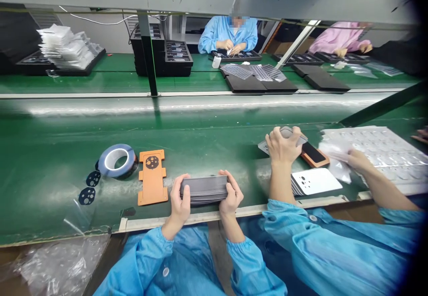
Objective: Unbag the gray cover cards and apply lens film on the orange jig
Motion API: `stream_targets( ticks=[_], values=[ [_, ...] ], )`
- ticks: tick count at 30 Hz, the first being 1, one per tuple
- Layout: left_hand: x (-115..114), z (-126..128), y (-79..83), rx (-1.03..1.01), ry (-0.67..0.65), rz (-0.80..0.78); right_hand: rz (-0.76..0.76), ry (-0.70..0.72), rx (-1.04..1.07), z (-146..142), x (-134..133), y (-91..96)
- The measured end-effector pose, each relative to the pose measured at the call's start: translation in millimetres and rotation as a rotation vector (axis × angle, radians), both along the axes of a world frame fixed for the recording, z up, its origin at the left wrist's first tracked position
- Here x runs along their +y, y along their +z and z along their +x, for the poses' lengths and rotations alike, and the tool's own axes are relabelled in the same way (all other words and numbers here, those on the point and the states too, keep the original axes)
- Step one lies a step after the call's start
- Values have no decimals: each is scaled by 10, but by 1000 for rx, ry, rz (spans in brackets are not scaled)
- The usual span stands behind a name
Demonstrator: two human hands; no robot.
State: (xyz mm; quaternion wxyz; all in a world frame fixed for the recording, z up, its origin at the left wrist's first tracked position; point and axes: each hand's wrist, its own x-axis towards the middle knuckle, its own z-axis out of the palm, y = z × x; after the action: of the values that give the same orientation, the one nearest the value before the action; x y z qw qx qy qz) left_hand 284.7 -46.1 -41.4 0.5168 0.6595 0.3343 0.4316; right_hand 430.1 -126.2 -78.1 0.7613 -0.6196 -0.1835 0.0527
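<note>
Between my two hands is a stack of thin dark grey panels (pixel 204 189), held over the front of the green bench. My left hand (pixel 180 198) grips its left end, thumb in front and fingers behind. On the opposite end my right hand (pixel 230 194) is closed in the same way. Left of the stack lies an orange fixture plate (pixel 152 180) with a dark camera-hole sticker (pixel 152 162) near its top. Farther left is a roll of blue tape (pixel 117 161), with black stickers with round holes (pixel 87 195) beside it.
At my right, a co-worker's hands (pixel 284 146) handle grey panels and clear film, near white panels (pixel 316 181), an orange fixture (pixel 314 154) and a plastic tray (pixel 384 153). Clear plastic bags (pixel 60 265) fill a box at lower left. A metal post (pixel 147 55) stands ahead.
</note>
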Motion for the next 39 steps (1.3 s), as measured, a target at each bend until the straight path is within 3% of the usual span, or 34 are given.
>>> stream_targets(
  ticks=[3, 9, 16, 23, 25, 30, 32, 39],
  values=[
    [9, -46, 25, 48, 3, -14, -32, 6, -1, 10, -32, 22],
    [-51, -177, -56, 56, -137, 16, -224, 113, -145, 30, -232, 139],
    [-120, -96, -65, 33, -66, -82, -189, 342, -54, 63, -302, 79],
    [-87, -28, -13, 37, 15, -116, -74, 77, -87, -99, -139, 135],
    [-54, -50, -13, 56, 12, -139, -88, 104, -90, -57, -172, 134],
    [0, -112, -19, 58, -97, -91, -128, 324, 14, 85, -310, 70],
    [-2, -105, -11, 47, -103, -95, -108, 339, 27, 77, -331, 56],
    [28, 17, -28, 42, 30, -21, -101, 73, 37, -64, -195, 17]
  ],
)
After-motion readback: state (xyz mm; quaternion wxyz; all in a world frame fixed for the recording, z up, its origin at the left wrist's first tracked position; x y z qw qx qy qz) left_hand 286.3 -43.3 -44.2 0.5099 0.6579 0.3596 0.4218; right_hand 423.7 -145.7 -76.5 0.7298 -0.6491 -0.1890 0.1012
